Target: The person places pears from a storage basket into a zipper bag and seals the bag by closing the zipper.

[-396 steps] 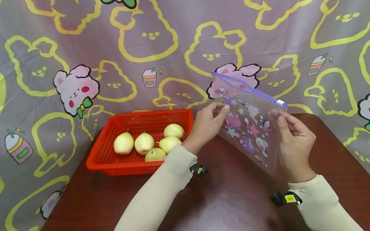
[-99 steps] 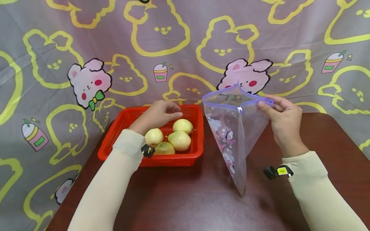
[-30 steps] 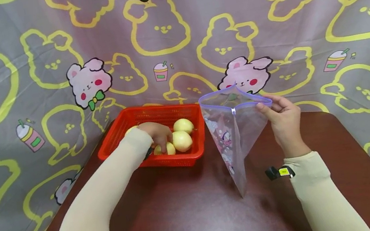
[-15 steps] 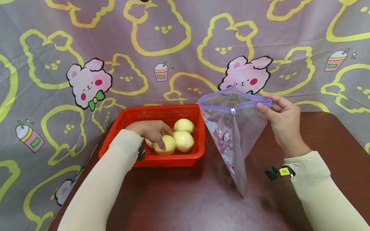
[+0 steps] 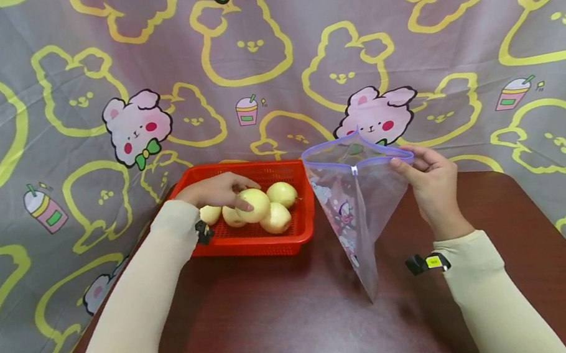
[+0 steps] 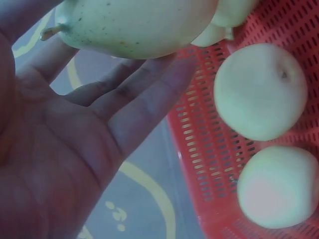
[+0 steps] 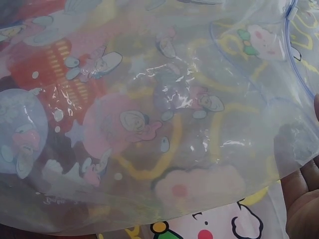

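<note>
A pale yellow pear (image 5: 256, 205) is gripped between the thumb and fingers of my left hand (image 5: 218, 191), just over the other pears in the red basket. Its stem and speckled skin show close up in the left wrist view, where the same pear (image 6: 137, 27) rests against my fingertips. My right hand (image 5: 438, 190) pinches the right corner of a clear zip bag (image 5: 384, 190) with a purple zip edge. The bag's mouth gapes and its lower tip hangs down near the table. Printed cartoon figures cover the bag (image 7: 129, 124) in the right wrist view.
Several more pears, one of them a pear (image 5: 281, 193) at the right, lie in the perforated red basket (image 5: 250, 248). The basket stands at the back left of the dark wooden table (image 5: 285, 315). A patterned cloth (image 5: 270, 103) hangs right behind.
Over the last second my left hand has taken hold of a pear and lifted it slightly above the others. Earlier, both hands held the bag; now only the right does, with its mouth spread.
</note>
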The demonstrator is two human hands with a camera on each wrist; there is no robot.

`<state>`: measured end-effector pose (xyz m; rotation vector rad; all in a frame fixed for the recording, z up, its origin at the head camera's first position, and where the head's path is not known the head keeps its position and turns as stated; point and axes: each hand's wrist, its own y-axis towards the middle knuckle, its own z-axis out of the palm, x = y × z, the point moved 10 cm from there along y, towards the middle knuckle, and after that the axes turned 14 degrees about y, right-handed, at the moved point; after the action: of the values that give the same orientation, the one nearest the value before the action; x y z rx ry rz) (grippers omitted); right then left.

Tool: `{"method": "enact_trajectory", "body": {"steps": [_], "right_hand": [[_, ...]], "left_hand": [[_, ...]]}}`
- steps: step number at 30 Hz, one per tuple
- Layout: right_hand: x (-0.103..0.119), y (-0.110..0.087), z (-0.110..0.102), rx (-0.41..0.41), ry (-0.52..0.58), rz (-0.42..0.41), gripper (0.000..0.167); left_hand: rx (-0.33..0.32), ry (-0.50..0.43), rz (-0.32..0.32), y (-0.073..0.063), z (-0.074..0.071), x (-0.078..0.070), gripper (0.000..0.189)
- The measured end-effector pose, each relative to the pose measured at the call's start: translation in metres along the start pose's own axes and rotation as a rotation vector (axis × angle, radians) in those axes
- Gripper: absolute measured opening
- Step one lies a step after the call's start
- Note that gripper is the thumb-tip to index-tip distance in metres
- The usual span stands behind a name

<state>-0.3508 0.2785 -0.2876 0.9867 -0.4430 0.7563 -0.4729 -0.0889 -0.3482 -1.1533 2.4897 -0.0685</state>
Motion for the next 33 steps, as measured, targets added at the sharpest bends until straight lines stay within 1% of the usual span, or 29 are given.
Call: {"method": "enact_trajectory", "body": {"steps": [1,3,7,9,11,12,17,21,25,29,31,33], "right_hand": [[0.000,0.000,0.000,0.000,-0.001,0.001,0.033],[-0.001,0.000,0.000,-0.001,-0.006,0.005,0.033],[-0.001,0.000,0.000,-0.003,-0.019,0.010,0.034],[-0.001,0.001,0.001,0.001,-0.031,0.006,0.035],[-0.001,0.001,0.002,-0.001,-0.017,0.007,0.035],[-0.001,0.001,0.002,-0.002,-0.007,0.009,0.035],[-0.003,0.001,0.004,-0.007,0.030,0.024,0.032],[-0.003,0.001,0.005,-0.004,0.020,0.024,0.031],[-0.004,0.000,0.006,-0.003,0.023,0.025,0.032],[-0.005,0.000,0.006,0.001,0.032,0.031,0.032],[-0.005,0.001,0.007,0.007,0.029,0.034,0.032],[-0.004,0.001,0.008,0.012,0.031,0.032,0.032]], "left_hand": [[-0.014,0.012,0.004,-0.001,-0.003,-0.001,0.063],[-0.029,0.006,0.005,-0.003,-0.009,-0.003,0.064],[-0.051,-0.006,-0.010,-0.007,-0.022,-0.009,0.066],[-0.071,-0.006,-0.022,-0.008,-0.031,-0.013,0.066],[-0.093,-0.004,-0.024,-0.009,-0.039,-0.019,0.065],[-0.106,-0.001,-0.019,-0.009,-0.044,-0.022,0.063],[-0.165,-0.046,0.035,-0.012,-0.061,-0.043,0.054],[-0.191,-0.074,0.070,-0.015,-0.069,-0.057,0.056],[-0.205,-0.133,0.107,-0.017,-0.077,-0.069,0.059],[-0.243,-0.172,0.149,-0.017,-0.089,-0.084,0.061],[-0.265,-0.173,0.136,-0.018,-0.095,-0.090,0.059],[-0.283,-0.176,0.135,-0.019,-0.101,-0.096,0.057]]}}
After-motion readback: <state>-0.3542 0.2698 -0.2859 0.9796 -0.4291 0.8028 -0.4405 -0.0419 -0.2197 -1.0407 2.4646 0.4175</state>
